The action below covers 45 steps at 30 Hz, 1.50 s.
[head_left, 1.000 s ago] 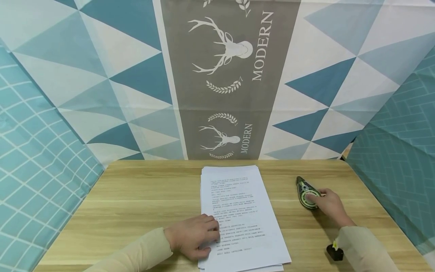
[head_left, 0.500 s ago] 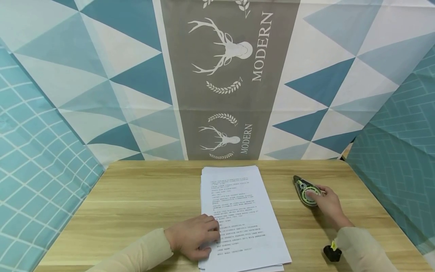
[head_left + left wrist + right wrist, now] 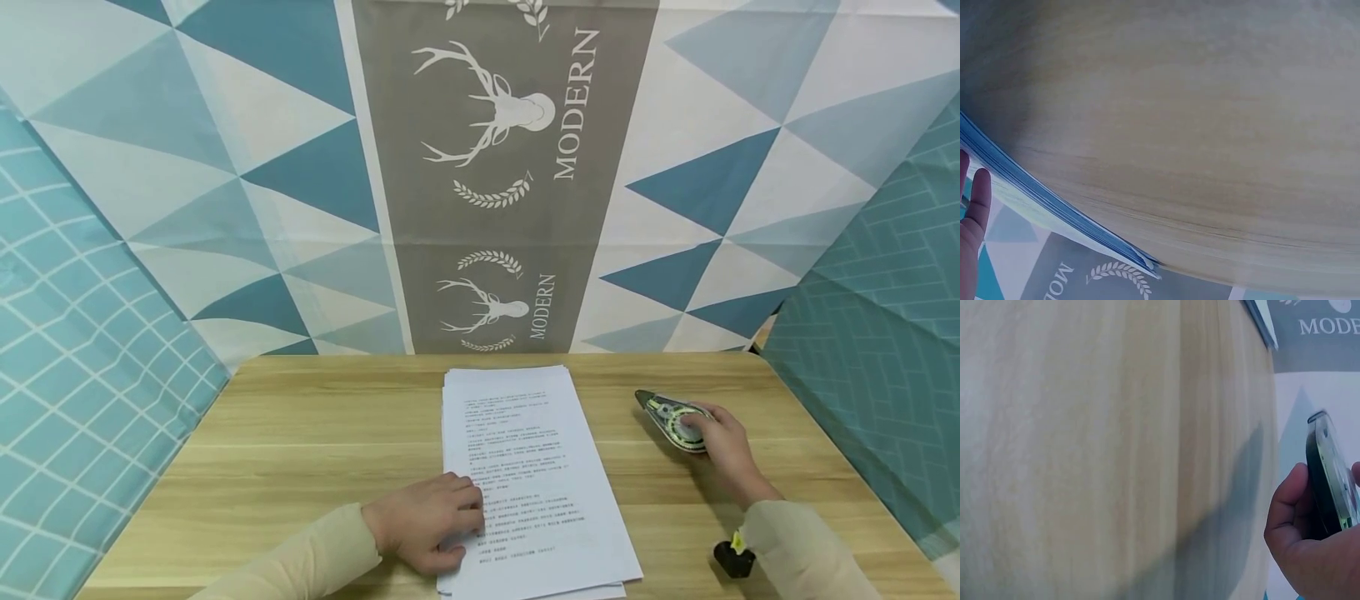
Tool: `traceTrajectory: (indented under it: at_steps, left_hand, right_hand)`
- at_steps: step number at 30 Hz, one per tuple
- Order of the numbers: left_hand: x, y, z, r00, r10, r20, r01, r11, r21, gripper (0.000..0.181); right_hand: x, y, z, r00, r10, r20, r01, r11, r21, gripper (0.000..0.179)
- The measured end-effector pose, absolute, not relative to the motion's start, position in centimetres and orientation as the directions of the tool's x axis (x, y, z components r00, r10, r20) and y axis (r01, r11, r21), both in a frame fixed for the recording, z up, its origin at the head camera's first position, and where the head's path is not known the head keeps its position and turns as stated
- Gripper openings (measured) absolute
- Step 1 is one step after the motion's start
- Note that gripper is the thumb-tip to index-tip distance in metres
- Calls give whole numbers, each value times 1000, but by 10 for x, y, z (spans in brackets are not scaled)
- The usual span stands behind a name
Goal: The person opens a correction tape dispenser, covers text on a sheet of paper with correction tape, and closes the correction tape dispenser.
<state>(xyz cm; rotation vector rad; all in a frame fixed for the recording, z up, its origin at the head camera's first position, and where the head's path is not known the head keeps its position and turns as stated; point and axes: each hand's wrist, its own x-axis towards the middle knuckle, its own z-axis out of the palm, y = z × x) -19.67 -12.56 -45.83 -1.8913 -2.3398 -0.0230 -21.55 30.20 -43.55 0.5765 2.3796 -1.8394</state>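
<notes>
In the head view, my right hand (image 3: 726, 454) grips a teardrop-shaped correction tape (image 3: 670, 419), dark with green markings, thumb on its upper face. Its pointed end aims up and to the left. The right wrist view shows the correction tape (image 3: 1321, 465) edge-on, raised over the table with a shadow below, fingers curled behind it. A thick stack of printed paper (image 3: 525, 467) lies right of the table's middle. Across the lower left edge of that stack rests my left hand (image 3: 429, 522), fingers relaxed on the top sheet. Only some of its fingers (image 3: 979, 199) show in the left wrist view.
Wood-grain table (image 3: 300, 442) surface extends on both sides of the paper. A small black object (image 3: 733, 560) with a yellow piece is by the right sleeve. Behind the table hangs a patterned cloth (image 3: 495, 192), with teal cloths at both sides.
The correction tape has shifted slightly left, and its pointed end has swung further to the left in my right hand. My left hand and the paper stack have stayed in place.
</notes>
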Motion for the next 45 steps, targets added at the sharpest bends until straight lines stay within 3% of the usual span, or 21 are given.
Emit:
traceTrajectory:
  at_steps: [9,14,26,45]
  left_hand:
    - [-196,-125,-450,-241,962,125,964,253,-82,26]
    - [-197,-125,-446,-274,946,172,952,292,-93,26]
    - [-206,-123,-440,-359,836,414,910,412,-42,23]
    - [-200,-110,-433,-672,587,453,725,646,239,24]
  right_hand:
    - [-223,296,-443,-951,169,-259,294,234,-927,52]
    - [-215,274,-425,-962,104,-253,272,256,-928,52]
    - [-205,227,-412,-973,-9,-232,218,300,-929,45]
    - [-200,198,-414,-970,-150,-190,146,260,-954,45]
